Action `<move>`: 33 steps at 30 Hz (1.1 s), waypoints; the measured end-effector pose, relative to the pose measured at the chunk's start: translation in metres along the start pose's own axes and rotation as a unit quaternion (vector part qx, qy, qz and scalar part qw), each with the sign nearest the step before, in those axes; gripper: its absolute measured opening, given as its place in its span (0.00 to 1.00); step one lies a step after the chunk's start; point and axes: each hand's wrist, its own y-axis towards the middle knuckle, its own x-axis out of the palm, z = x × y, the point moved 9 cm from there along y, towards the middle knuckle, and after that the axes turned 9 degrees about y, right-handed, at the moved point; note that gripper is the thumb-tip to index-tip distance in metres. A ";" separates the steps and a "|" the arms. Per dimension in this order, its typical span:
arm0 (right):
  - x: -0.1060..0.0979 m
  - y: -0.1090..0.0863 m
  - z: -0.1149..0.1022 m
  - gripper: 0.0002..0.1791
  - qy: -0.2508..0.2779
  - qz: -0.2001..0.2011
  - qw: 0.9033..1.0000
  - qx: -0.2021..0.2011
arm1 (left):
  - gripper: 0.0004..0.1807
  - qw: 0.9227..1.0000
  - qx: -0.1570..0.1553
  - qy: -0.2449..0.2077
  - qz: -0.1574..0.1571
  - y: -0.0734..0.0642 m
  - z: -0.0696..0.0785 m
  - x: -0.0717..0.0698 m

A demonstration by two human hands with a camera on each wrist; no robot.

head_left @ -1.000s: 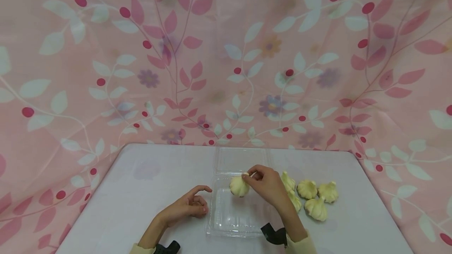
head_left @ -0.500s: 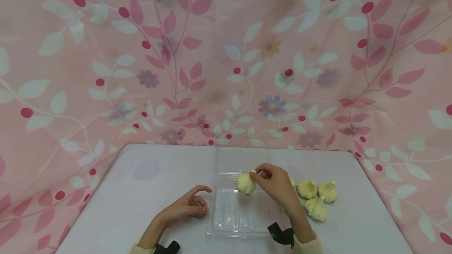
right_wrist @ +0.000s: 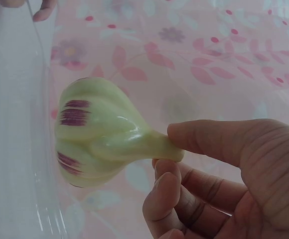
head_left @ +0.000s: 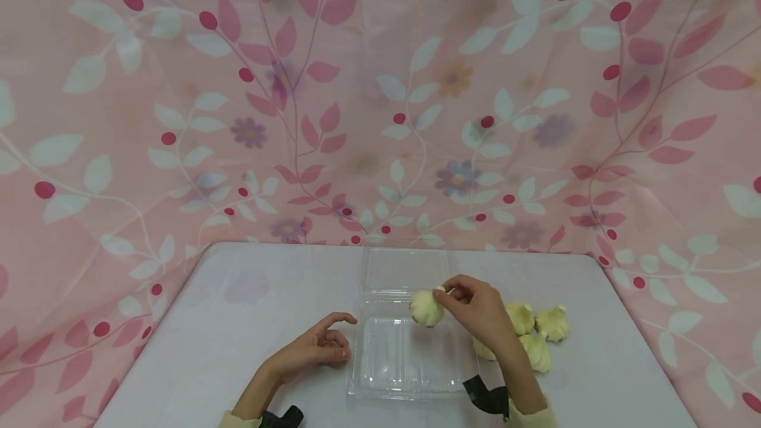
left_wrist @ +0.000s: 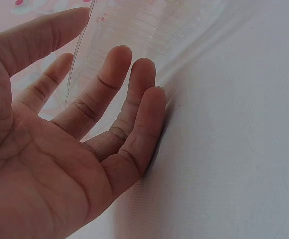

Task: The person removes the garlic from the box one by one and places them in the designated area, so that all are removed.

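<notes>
My right hand (head_left: 475, 306) pinches a pale garlic bulb (right_wrist: 102, 134) by its stem between thumb and fingers. Purple streaks mark the bulb's side. In the head view the bulb is over the upper right part of a clear plastic box (head_left: 380, 375), whose lid (head_left: 407, 271) lies folded back behind it. My left hand (head_left: 318, 345) rests on the table at the box's left side, fingers loosely bent and holding nothing. In the left wrist view, the fingertips of the left hand (left_wrist: 79, 124) are close to the box wall.
Several more garlic bulbs (head_left: 551, 323) lie on the white table (head_left: 250, 302) to the right of the box, partly hidden by my right hand and forearm. A pink floral cloth (head_left: 357, 117) hangs behind the table's far edge.
My right hand has moved to the right with the garlic bulb in it, from the middle of the box toward its right side. The left hand has stayed in place.
</notes>
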 end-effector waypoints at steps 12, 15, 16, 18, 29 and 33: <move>-0.017 -0.001 0.006 0.10 -0.013 0.009 1.000 0.008 | 0.33 1.000 0.001 0.004 -0.001 0.000 0.002 0.001; -0.021 -0.002 0.008 0.11 -0.010 0.011 1.000 0.010 | 0.33 1.000 0.003 0.005 0.000 0.000 0.001 0.000; -0.022 -0.003 0.008 0.12 -0.007 0.011 1.000 0.011 | 0.33 1.000 0.003 0.004 0.000 0.000 0.001 0.000; -0.025 -0.003 0.008 0.12 -0.003 0.012 1.000 0.011 | 0.33 1.000 0.002 0.003 -0.001 0.000 0.001 0.000; -0.040 -0.009 0.011 0.15 -0.010 0.018 1.000 0.021 | 0.33 1.000 -0.001 0.003 0.000 0.000 0.000 0.000; -0.046 -0.011 0.011 0.16 -0.015 0.024 0.999 0.019 | 0.33 1.000 -0.004 0.003 0.002 0.000 0.000 0.000</move>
